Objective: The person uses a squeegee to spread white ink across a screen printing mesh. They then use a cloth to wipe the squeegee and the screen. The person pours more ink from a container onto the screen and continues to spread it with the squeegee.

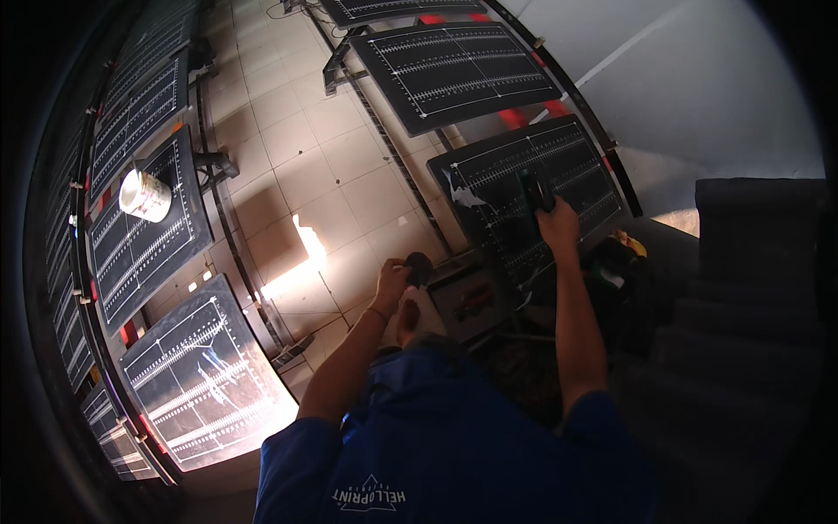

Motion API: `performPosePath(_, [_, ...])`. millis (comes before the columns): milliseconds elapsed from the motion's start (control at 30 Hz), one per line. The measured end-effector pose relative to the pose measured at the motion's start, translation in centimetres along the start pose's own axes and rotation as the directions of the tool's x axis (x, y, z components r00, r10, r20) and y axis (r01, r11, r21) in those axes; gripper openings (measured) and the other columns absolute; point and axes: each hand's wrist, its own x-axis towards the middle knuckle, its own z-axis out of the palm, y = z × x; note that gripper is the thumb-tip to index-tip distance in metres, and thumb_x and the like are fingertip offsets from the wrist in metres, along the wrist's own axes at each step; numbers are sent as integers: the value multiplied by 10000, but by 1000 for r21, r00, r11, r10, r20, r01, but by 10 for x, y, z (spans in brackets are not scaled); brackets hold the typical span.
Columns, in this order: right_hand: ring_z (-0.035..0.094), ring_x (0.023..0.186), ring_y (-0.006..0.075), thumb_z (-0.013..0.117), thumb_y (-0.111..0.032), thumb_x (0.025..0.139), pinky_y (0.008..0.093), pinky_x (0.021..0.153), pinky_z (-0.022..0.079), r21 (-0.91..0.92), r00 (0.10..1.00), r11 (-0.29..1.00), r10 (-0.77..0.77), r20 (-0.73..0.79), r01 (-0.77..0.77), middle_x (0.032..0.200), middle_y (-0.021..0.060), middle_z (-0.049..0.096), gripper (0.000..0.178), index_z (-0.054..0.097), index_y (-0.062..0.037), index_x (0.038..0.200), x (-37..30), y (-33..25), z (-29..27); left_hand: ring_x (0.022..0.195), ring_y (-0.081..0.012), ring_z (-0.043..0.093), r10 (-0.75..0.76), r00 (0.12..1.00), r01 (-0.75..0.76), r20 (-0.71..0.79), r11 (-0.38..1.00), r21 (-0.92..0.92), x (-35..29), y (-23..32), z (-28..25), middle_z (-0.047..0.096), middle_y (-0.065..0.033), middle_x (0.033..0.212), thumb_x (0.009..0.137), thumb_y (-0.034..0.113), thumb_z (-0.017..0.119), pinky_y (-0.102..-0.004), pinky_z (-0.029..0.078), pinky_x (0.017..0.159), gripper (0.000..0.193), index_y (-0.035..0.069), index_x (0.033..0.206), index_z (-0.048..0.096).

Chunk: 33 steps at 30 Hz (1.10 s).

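My right hand (559, 225) is closed round a dark, narrow handheld tool (535, 190), whose exact kind is too dark to make out. It is over a black board (506, 218) printed with white ruler-like grid lines. A pale white smear (465, 194) marks the board's left part. Lower and further left, my left hand (393, 285) grips a dark, rounded object (420, 268) of unclear kind above the tiled floor. My left fingers curl along its near side.
More gridded boards (458, 70) continue beyond on the right rail. Another row lines the left, where a white bucket (145, 196) stands on one board and bluish-white marks (218, 371) streak a nearer one. A tiled aisle (323, 166) runs between. Dark steps (733, 349) lie at right.
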Motion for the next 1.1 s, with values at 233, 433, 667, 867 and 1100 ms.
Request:
performPosePath(233, [685, 985, 414, 685, -185, 831, 492, 876, 541, -185, 999, 983, 10, 43, -2, 1087, 228, 698, 348, 665, 10, 1117, 31, -46, 37, 953, -217, 669, -25, 995, 2, -100, 975, -223, 50, 71, 33, 646, -183, 1057, 898, 67, 667, -317, 587, 755, 381, 0, 1227, 487])
performPosePath(433, [707, 946, 383, 735, -173, 810, 462, 843, 568, -234, 995, 969, -61, 84, 79, 1042, 185, 690, 336, 670, -16, 1101, 4, -105, 69, 1006, -234, 658, -74, 991, 40, -115, 960, -276, 82, 81, 48, 601, -174, 1164, 899, 68, 667, -336, 580, 808, 425, 9, 1263, 456])
performPosePath(667, [709, 932, 372, 761, -163, 786, 472, 832, 567, -174, 976, 962, -200, 89, 213, 1041, 179, 702, 381, 677, -6, 1123, -3, -120, 74, 968, -249, 676, -96, 991, 121, 91, 934, -337, 93, 101, 47, 605, -173, 1171, 904, 63, 654, -343, 579, 805, 421, -15, 1264, 450])
performPosePath(867, [696, 946, 383, 764, -156, 768, 462, 857, 553, -187, 975, 965, -152, 164, 182, 1025, 196, 708, 402, 683, -3, 1131, 0, -129, 63, 962, -252, 680, -132, 981, 165, 144, 954, -251, 92, 110, 51, 623, -166, 1136, 908, 67, 652, -351, 582, 794, 385, -16, 1241, 479])
performPosePath(1100, [688, 981, 341, 780, -136, 732, 452, 864, 542, -183, 976, 968, -140, 166, 170, 1058, 125, 721, 412, 709, -106, 1137, 17, -131, 38, 952, -244, 664, -188, 975, 208, 121, 962, -178, 91, 95, 46, 625, -166, 1113, 898, 86, 668, -319, 594, 737, 382, -22, 1230, 514])
